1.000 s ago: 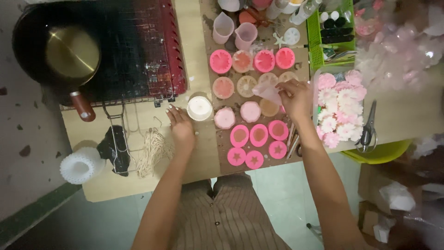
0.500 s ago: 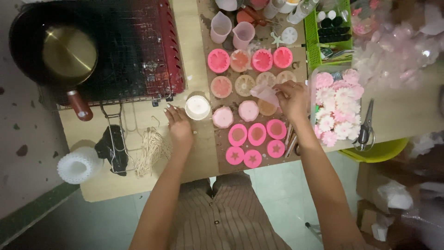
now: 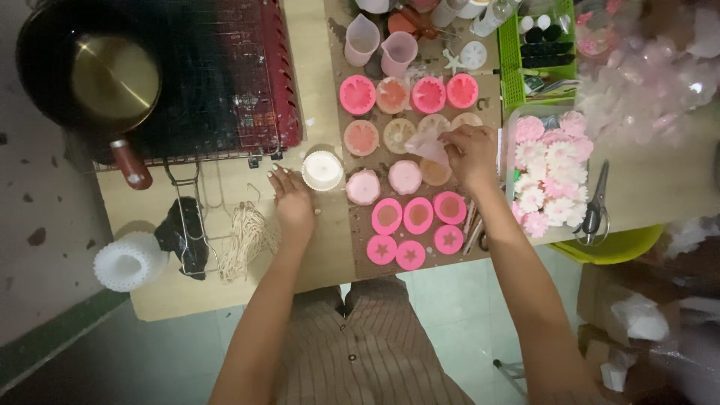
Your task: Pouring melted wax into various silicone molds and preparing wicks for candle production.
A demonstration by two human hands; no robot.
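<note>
The left hand (image 3: 292, 201) lay flat, palm down, on the wooden table (image 3: 322, 255), fingers spread and holding nothing, its fingertips just beside a small white fluted cup (image 3: 322, 169). The right hand (image 3: 469, 154) reached over the brown mat (image 3: 360, 259), wrist bent, with fingertips pinched on a pale pink translucent piece (image 3: 427, 148) (thin and floppy; what it was could not be told) above the rows of round pink moulds (image 3: 412, 217). To the right of that hand stood a clear tray (image 3: 511, 120) of pink and white flower shapes, with scissors (image 3: 595, 210) beside it. A green basket (image 3: 511, 67) of small bottles stood at the far edge. To the left were a coil of pale string (image 3: 244, 240), a black pan (image 3: 45, 82) on a red-edged rack (image 3: 281, 75), and a white ribbed cup (image 3: 127, 261).
</note>
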